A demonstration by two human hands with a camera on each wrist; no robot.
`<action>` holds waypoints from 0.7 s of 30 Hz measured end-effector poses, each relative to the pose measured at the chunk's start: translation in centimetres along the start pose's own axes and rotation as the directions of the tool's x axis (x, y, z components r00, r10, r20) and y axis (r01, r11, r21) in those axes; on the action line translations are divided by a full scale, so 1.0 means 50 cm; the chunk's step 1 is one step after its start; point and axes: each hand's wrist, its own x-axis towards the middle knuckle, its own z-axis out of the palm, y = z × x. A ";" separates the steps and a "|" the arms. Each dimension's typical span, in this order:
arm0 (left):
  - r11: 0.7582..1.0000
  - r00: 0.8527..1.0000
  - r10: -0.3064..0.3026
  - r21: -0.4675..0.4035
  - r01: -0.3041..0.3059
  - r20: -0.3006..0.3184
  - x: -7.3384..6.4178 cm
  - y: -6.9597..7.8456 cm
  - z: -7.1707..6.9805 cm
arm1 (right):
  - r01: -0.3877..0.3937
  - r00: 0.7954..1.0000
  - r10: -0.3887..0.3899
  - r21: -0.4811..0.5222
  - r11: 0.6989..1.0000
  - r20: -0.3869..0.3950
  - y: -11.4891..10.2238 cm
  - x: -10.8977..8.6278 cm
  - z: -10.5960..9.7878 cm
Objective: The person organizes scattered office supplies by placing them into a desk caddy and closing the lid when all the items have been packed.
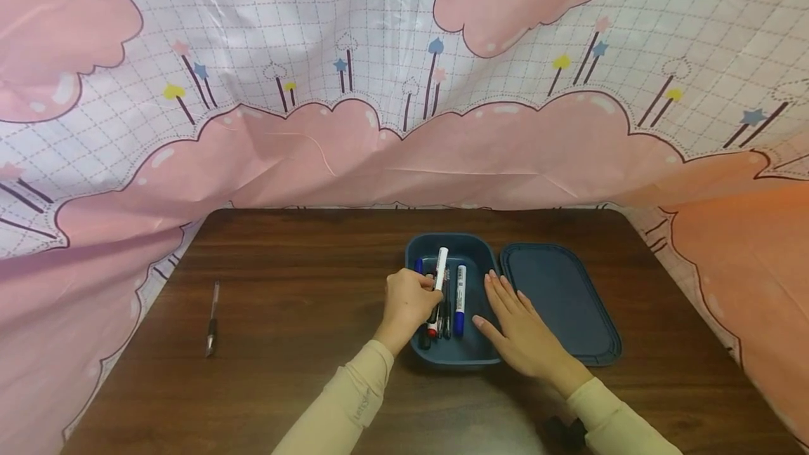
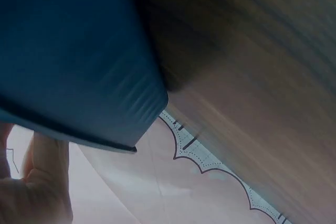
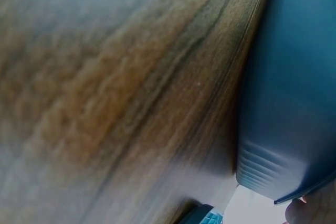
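At the left of the counter (image 1: 303, 265) I see a clear pen (image 1: 213, 314) with a dark near end, lying by itself. Right of it, my left grip (image 1: 406, 304) reaches over the left side of the blue box (image 1: 464, 361), fingers and thumb pinching a white marker (image 1: 440, 269). Beside that, dark pens (image 1: 447, 307) and a blue-capped marker (image 1: 461, 297) lie inside the box. My right grip (image 1: 526, 334) has its fingers straight at the box's right rim, grasping nothing. Farther right lies the flat blue lid (image 1: 562, 297).
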 end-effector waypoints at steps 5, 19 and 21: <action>0.999 1.000 -0.004 0.033 0.003 0.021 -0.005 -0.002 0.011 | 0.004 1.000 -0.004 -0.006 1.000 -0.002 0.002 0.001 0.001; 0.990 0.998 0.010 0.140 -0.018 0.060 -0.006 -0.002 0.035 | 0.005 1.000 -0.005 -0.013 1.000 0.001 0.001 0.002 0.001; 0.985 0.998 0.036 0.165 -0.045 0.058 -0.006 -0.002 0.036 | 0.003 1.000 -0.002 -0.010 1.000 0.003 0.001 0.002 0.000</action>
